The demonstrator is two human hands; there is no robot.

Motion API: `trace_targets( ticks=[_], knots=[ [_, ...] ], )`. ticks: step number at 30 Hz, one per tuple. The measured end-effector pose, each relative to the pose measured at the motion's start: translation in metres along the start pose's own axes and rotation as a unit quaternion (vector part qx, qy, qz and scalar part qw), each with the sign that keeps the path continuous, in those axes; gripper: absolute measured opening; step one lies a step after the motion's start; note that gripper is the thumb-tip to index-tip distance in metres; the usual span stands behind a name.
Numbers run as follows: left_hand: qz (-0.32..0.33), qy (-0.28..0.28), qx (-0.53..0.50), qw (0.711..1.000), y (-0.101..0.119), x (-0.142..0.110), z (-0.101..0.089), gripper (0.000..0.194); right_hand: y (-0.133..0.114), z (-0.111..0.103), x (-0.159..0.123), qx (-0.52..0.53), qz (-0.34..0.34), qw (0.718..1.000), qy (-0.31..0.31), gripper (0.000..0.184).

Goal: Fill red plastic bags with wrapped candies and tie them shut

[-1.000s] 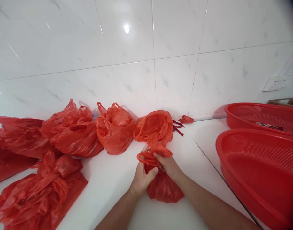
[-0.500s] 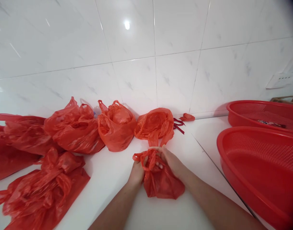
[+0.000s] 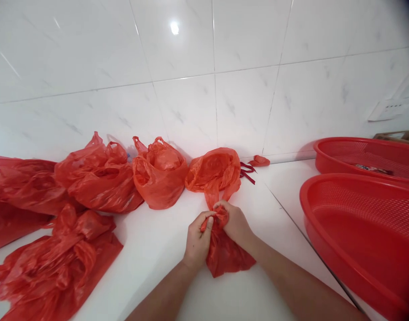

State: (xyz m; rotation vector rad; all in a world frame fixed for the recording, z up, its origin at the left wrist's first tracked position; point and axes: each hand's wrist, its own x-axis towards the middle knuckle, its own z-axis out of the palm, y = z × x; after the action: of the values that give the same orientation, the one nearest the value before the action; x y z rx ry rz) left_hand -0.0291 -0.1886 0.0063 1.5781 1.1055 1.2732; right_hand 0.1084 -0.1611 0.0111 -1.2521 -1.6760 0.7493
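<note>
A small red plastic bag (image 3: 226, 256) lies on the white tabletop in front of me, its top gathered between my hands. My left hand (image 3: 198, 236) pinches a bunched end of the bag's neck, thumb against fingers. On the other side, my right hand (image 3: 233, 223) is closed on the gathered plastic close by. The bag's body spreads below the hands, and what it holds, if anything, cannot be made out. Just beyond my fingers sits an opened red plastic bag (image 3: 212, 171), its handles hanging toward my hands.
More red bags stand along the tiled wall, among them a round full one (image 3: 160, 178). A flattened pile of red bags (image 3: 60, 267) lies front left. Two red plastic baskets (image 3: 307, 203) occupy the right. Dark red ribbon (image 3: 247, 171) and a small red scrap (image 3: 260, 161) lie near the wall.
My hands have closed in on the bag's opening, which was looser before and is now gathered into a tight neck. The bag's body looks narrower. The view has shifted slightly.
</note>
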Motion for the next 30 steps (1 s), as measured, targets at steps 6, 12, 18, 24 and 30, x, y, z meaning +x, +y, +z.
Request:
trace_targets(
  ticks=[6,12,18,24,30],
  knots=[
    [0.04,0.002,0.037,0.999,-0.001,-0.003,0.0,0.025,-0.002,0.001,-0.004,0.048,-0.002,0.999,-0.003,0.023],
    [0.017,0.073,0.051,0.996,-0.008,-0.003,0.001,0.01,0.011,-0.001,0.011,0.271,0.049,0.96,-0.054,0.019],
    [0.048,0.068,0.056,0.995,-0.012,0.003,-0.002,0.017,0.021,-0.018,0.022,0.336,0.103,0.935,-0.033,0.033],
    [0.216,0.086,0.19,0.954,-0.005,0.002,-0.004,0.018,0.048,-0.031,0.032,0.158,0.092,0.98,0.073,0.019],
    [0.359,-0.042,0.207,0.909,0.016,-0.02,0.016,0.02,0.071,-0.049,0.041,-0.035,0.087,0.98,0.174,0.024]
  ],
)
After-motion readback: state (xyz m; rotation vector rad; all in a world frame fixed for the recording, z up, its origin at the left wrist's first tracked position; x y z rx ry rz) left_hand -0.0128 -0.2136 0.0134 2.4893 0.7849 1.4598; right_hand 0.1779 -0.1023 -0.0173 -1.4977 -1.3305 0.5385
